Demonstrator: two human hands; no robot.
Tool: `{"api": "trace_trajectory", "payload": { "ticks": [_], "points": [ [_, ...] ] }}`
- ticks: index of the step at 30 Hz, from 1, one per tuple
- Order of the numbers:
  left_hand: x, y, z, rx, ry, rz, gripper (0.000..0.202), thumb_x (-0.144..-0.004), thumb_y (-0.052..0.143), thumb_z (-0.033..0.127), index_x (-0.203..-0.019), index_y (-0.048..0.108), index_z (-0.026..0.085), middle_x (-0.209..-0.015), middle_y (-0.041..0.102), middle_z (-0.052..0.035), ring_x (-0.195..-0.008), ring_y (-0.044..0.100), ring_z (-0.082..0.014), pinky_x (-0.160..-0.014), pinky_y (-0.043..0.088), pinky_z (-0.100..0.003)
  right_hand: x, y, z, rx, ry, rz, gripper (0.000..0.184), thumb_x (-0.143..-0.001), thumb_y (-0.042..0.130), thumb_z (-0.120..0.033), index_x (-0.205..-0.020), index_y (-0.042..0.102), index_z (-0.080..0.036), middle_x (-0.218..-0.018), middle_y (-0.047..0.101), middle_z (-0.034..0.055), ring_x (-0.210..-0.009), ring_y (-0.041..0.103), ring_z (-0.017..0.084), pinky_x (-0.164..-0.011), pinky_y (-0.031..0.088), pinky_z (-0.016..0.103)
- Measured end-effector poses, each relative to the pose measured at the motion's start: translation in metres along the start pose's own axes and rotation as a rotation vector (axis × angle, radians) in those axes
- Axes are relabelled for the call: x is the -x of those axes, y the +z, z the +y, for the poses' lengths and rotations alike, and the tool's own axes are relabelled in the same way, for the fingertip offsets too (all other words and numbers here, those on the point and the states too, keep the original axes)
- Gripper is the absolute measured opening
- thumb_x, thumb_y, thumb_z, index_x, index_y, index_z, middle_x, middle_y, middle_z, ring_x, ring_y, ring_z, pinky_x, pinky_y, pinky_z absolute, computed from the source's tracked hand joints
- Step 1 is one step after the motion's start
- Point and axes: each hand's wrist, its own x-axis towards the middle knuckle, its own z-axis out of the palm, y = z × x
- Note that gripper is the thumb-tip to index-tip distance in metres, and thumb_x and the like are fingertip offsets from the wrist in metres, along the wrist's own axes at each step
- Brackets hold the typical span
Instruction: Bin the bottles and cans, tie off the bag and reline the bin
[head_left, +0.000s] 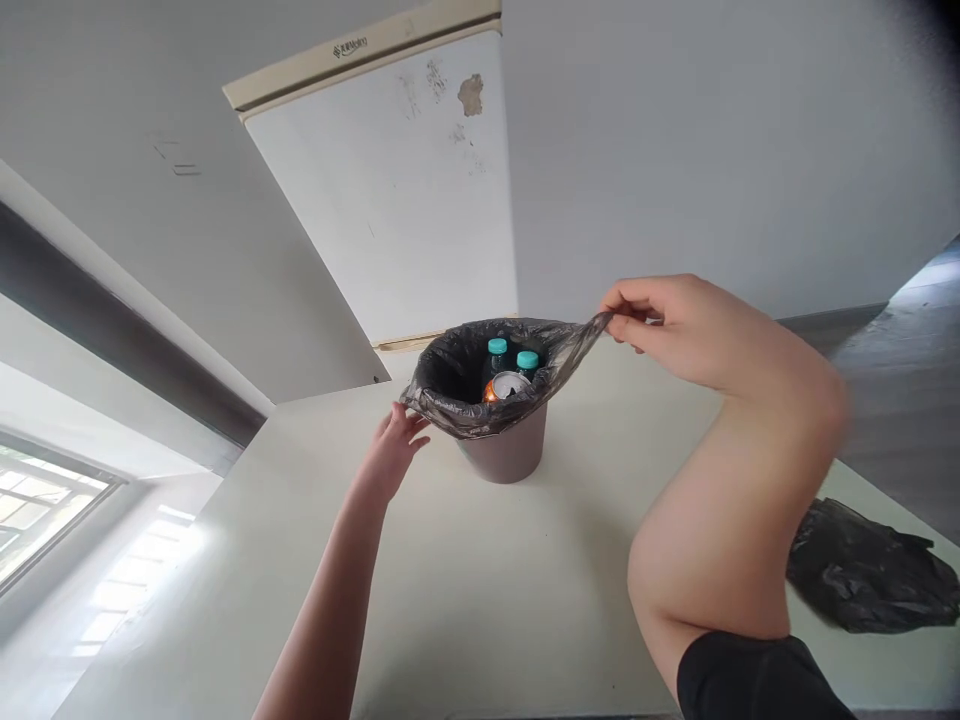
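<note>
A brown-grey trash bin (504,450) stands on the pale table, lined with a black garbage bag (480,418) that hangs over its rim. Two bottles with teal caps (497,347) and an orange can (510,386) with a silver top sit inside the bag. My right hand (656,318) pinches the bag's edge and stretches it out to the right, above the rim. On the left, my left hand (397,440) has its fingertips closed on the opposite edge of the bag. The bottles' lower parts are hidden in the bag.
Another black plastic bag (874,568) lies crumpled at the table's right side. Behind the table (480,600) stands a white refrigerator (390,200) against a grey wall. A window (45,500) lets in light at the left.
</note>
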Motion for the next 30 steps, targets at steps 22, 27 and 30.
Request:
{"api": "trace_trajectory", "payload": {
  "ticks": [22, 27, 30],
  "points": [
    [0.021, 0.010, 0.143, 0.456, 0.706, 0.386, 0.022, -0.082, 0.067, 0.004, -0.070, 0.053, 0.015, -0.073, 0.056, 0.0033, -0.072, 0.063, -0.0084, -0.067, 0.055, -0.020, 0.003, 0.015, -0.036, -0.691, -0.253, 0.089, 0.020, -0.100, 0.060, -0.023, -0.082, 0.067, -0.022, -0.081, 0.064, 0.0029, -0.082, 0.057, 0.017, -0.077, 0.043, 0.033],
    [0.025, 0.004, 0.149, 0.438, 0.816, 0.277, 0.017, -0.089, 0.068, 0.010, -0.080, 0.055, 0.017, -0.076, 0.055, 0.0037, -0.066, 0.059, -0.0074, -0.065, 0.054, -0.019, -0.007, 0.026, -0.042, -0.816, -0.207, 0.135, 0.021, -0.099, 0.059, -0.020, -0.078, 0.064, -0.021, -0.078, 0.059, 0.0027, -0.083, 0.057, 0.018, -0.073, 0.041, 0.033],
    [0.018, -0.007, 0.145, 0.472, 0.794, 0.273, 0.014, -0.092, 0.070, 0.014, -0.089, 0.057, 0.018, -0.083, 0.062, 0.0027, -0.072, 0.062, -0.0084, -0.069, 0.055, -0.021, -0.010, 0.030, -0.040, -0.769, -0.175, 0.130, 0.019, -0.098, 0.060, -0.022, -0.080, 0.064, -0.021, -0.081, 0.059, 0.0024, -0.083, 0.057, 0.017, -0.073, 0.041, 0.033]
  ]
}}
